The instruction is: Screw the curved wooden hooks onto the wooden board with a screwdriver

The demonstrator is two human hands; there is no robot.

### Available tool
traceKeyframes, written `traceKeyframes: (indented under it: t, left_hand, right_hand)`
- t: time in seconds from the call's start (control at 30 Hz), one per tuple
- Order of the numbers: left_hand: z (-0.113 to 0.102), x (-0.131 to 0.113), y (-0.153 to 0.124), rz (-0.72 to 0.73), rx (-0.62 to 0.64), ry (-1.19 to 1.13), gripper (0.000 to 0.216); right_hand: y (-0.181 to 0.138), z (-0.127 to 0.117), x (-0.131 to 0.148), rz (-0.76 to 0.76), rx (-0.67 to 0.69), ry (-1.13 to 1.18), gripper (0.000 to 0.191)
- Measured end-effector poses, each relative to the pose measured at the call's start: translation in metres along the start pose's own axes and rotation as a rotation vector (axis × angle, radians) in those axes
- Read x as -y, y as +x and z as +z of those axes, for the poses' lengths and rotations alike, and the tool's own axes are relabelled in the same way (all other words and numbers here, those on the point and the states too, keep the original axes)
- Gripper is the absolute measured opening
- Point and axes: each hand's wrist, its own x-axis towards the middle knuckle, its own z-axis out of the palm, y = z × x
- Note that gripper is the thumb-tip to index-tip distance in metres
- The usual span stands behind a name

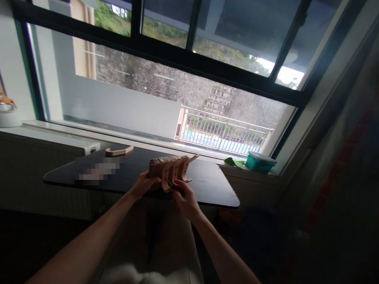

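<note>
- brown wooden assembly with curved slats [166, 170]: over the near edge of the black, round-cornered surface [210, 189].
- left grip [144, 184]: curled on its side, likely steadying it.
- right grip [184, 199]: closed around small dark tool [174, 186] at slat.
- bent pale-wood piece [119, 152]: surface's far edge.
- elbow room: toward surface's right corner.

A brown wooden piece [156, 169], tilted, is above the counter [211, 185] near its front edge. Its left part looks rough and ridged; along its right side stand three paler curved brackets [175, 170] in a row, dotted with dark holes. A small dark tool [171, 184], mostly hidden, meets the nearest bracket's lower end.
</note>
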Motion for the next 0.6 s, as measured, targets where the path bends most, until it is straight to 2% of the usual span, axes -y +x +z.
traceKeyframes:
  t: [0.13,0.3,0.6]
  left_hand:
    - [0.001,-0.002,-0.001,-0.004,-0.004,0.001,0.035]
    - [0.0,0.0,0.0,-0.016,0.003,-0.01,0.038]
    - [-0.001,0.003,0.002,-0.02,0.012,-0.034,0.04]
  right_hand:
    - [-0.003,-0.001,0.006,-0.157,-0.038,-0.268,0.032]
    - [0.0,-0.007,0.017,-0.195,-0.031,-0.544,0.025]
    - [0.0,-0.011,0.021,-0.266,0.005,-0.762,0.023]
